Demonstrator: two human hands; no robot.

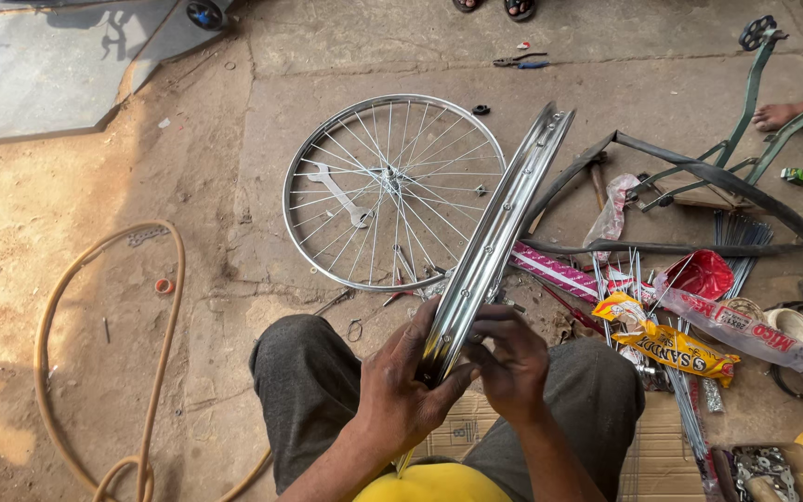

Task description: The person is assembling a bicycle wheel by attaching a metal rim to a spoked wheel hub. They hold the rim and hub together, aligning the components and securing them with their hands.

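Observation:
A bare chrome bicycle rim (504, 218) stands on edge between my knees and leans away from me. My left hand (403, 381) grips its near end from the left side. My right hand (511, 358) is curled on the rim's right side, fingertips pressing into its inner channel. A complete spoked wheel (392, 191) lies flat on the concrete just beyond, with a flat spanner (338, 195) resting across its spokes.
A tan hose (155, 372) loops over the dirt at left. At right lie a green bicycle frame (745, 121), black mudguards (699, 177), loose spokes (690, 409), yellow and red packets (666, 344) and boxes of parts. Other people's feet (778, 116) show at the right and top edges. Pliers (518, 61) lie far back.

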